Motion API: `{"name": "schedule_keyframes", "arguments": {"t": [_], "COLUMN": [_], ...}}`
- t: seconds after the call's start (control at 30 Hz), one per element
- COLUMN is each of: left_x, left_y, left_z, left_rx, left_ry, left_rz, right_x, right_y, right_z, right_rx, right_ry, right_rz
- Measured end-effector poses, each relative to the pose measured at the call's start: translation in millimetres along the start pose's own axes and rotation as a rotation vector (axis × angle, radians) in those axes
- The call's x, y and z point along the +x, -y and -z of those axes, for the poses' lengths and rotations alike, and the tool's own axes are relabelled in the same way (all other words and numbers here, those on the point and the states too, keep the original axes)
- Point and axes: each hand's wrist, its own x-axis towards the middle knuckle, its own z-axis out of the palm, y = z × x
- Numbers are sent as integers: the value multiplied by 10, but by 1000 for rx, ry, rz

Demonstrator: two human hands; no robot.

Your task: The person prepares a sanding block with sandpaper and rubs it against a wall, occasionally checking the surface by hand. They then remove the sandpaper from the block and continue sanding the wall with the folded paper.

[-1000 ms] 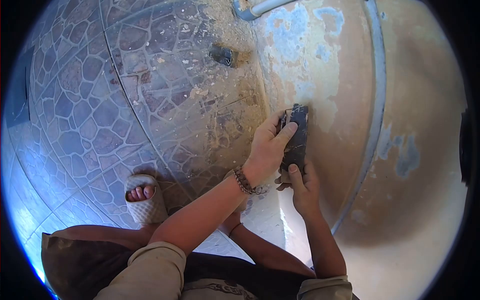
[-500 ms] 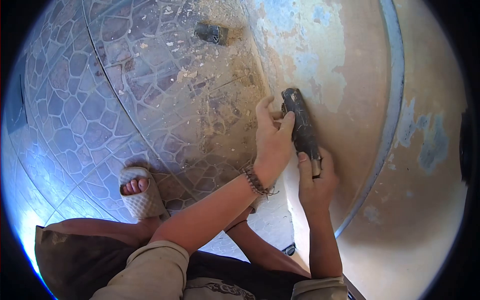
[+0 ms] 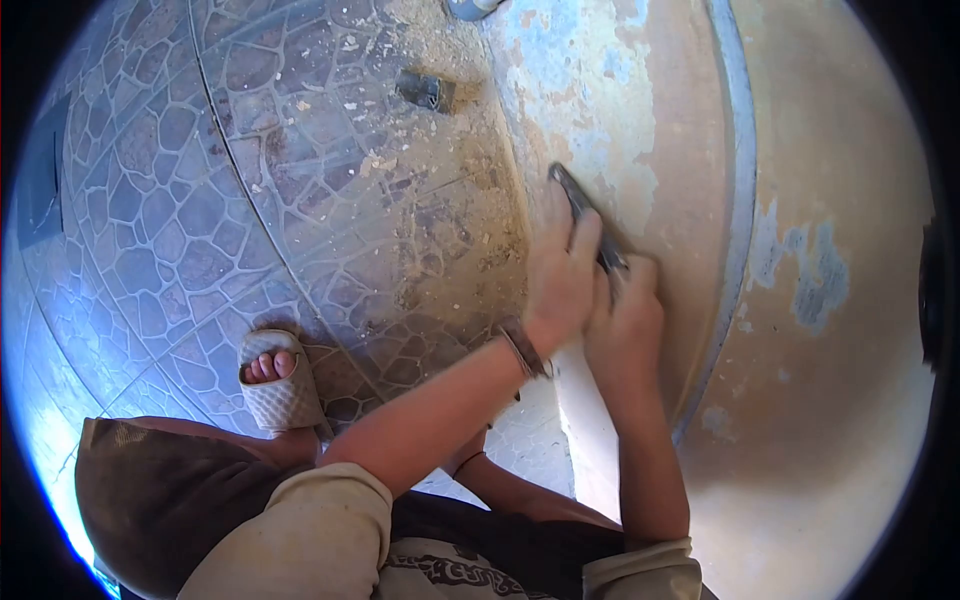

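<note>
A dark sheet of sandpaper (image 3: 578, 205) lies against the peeling wall (image 3: 640, 120), seen almost edge-on. My left hand (image 3: 560, 285), with a braided band at the wrist, grips its left side, thumb laid along it. My right hand (image 3: 625, 322) presses on its lower end, right beside the left hand; the two hands touch. The paint around the sandpaper is flaked, with blue and cream patches over tan plaster. Most of the sheet is hidden under my fingers.
A grey pipe (image 3: 738, 200) runs along the wall to the right of my hands. The stone-pattern tiled floor (image 3: 200, 200) is dusty near the wall, with a small dark object (image 3: 425, 90) lying on it. My foot in a white sandal (image 3: 275, 385) rests at lower left.
Both hands have slid the sandpaper up and left along the wall. It has turned from flat-on to nearly edge-on, and my hands have come closer together.
</note>
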Motion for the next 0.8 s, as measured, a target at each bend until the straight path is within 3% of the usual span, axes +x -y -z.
{"name": "schedule_keyframes", "arguments": {"t": [0.1,0.23,0.33,0.43,0.6,0.7,0.73,0.8], "left_x": [-179,169,184,-15,255,403,275,-31], "left_y": [-34,-24,-58,-1,-88,81,39,-150], "left_z": [-109,91,130,29,195,252,211,15], "left_rx": [71,-38,-44,214,-173,-149,29,61], "left_ry": [48,99,107,109,147,132,114,51], "left_rz": [-83,-92,-3,-248,79,-106,-209,-82], "right_x": [-120,33,93,-185,61,146,56,-83], "right_y": [-16,77,154,97,283,300,251,238], "right_z": [77,-137,-164,103,-172,-292,-178,-3], "right_rx": [34,-74,-61,59,-9,-20,-51,-50], "right_ry": [-32,-66,-34,-99,-60,-61,-62,-75], "right_rz": [-26,-23,-44,-29,-78,-23,-25,-44]}}
